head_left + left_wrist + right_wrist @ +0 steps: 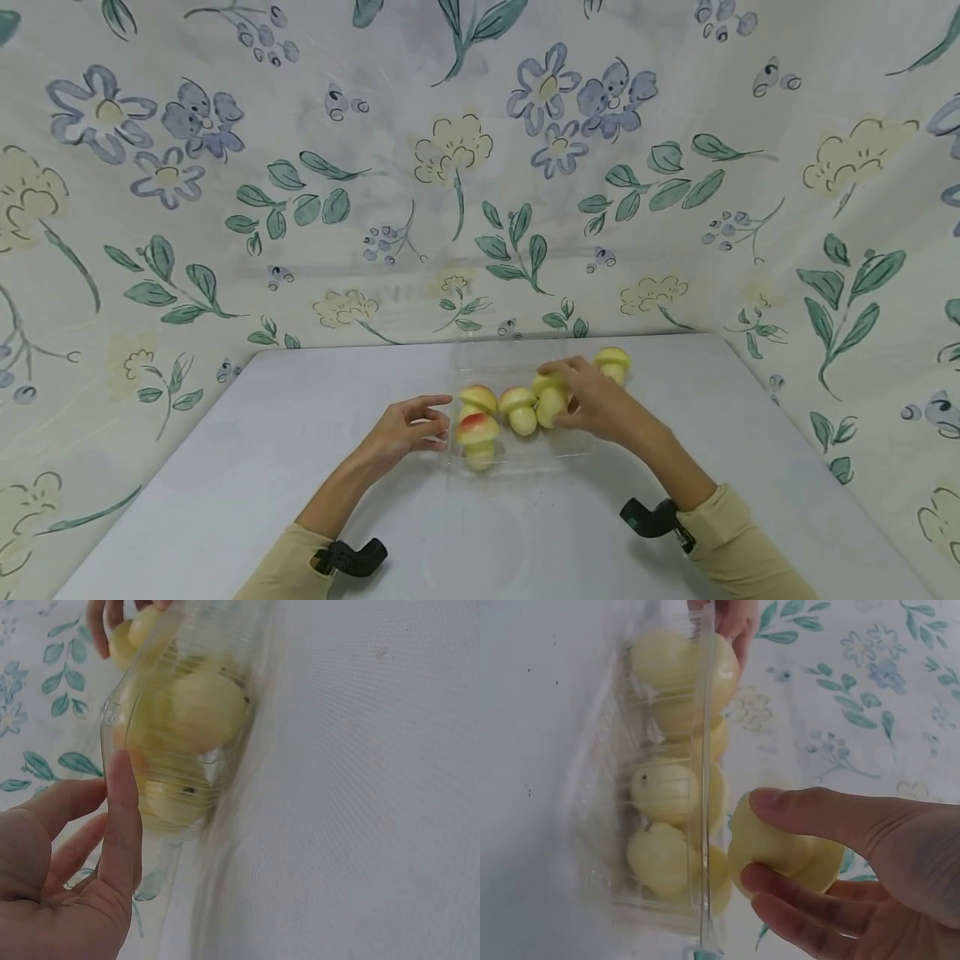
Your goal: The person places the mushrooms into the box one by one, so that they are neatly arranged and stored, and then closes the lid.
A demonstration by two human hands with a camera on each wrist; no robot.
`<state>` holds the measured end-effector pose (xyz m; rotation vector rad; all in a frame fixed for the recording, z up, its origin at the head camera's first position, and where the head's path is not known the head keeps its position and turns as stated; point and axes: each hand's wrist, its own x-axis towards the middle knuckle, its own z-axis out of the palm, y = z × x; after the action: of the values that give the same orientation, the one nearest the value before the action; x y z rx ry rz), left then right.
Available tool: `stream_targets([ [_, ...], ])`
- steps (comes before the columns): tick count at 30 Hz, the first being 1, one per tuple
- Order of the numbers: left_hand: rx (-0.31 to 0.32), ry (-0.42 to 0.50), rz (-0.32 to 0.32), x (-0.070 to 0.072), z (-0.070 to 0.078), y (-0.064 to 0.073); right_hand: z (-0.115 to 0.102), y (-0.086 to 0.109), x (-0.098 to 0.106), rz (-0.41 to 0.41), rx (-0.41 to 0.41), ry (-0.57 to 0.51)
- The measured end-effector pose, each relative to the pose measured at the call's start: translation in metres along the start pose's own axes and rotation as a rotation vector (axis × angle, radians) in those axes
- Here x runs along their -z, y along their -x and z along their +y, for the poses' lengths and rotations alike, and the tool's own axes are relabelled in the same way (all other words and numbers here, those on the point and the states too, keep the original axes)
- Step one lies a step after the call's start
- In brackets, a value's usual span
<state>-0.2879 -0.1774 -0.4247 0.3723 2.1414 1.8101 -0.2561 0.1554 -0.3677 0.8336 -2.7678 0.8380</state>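
A clear plastic box (517, 457) stands on the table with several pale-yellow toy mushrooms (480, 429) in it, some with a red blush on the cap. My right hand (600, 404) pinches another toy mushroom (776, 844) between thumb and fingers, close above the box's rim. At the opposite side, my left hand (405, 429) has its fingers extended, with fingertips (122, 776) at the box's left wall. The mushrooms inside show through the clear wall in both wrist views.
One more toy mushroom (613, 364) stands beyond my right hand, at the back right. The white table (300, 467) runs back to a flowered cloth (390, 208) hanging behind it. Each wrist carries a black camera mount (358, 557).
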Motion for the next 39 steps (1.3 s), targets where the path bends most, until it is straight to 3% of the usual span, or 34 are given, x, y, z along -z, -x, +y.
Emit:
stream_targets([
  [11,0.000,-0.009,0.002,0.001,-0.001,0.000,-0.003,-0.005,-0.019,0.007,0.074,-0.052],
  [26,-0.001,-0.009,-0.006,0.002,-0.002,-0.001,-0.010,-0.004,-0.028,-0.106,0.071,-0.115],
  [31,0.005,-0.015,0.000,0.002,-0.002,-0.001,-0.007,-0.005,-0.033,-0.113,0.056,-0.136],
  [39,-0.003,-0.008,-0.004,0.002,-0.002,-0.001,-0.005,-0.005,-0.035,-0.121,0.097,-0.158],
])
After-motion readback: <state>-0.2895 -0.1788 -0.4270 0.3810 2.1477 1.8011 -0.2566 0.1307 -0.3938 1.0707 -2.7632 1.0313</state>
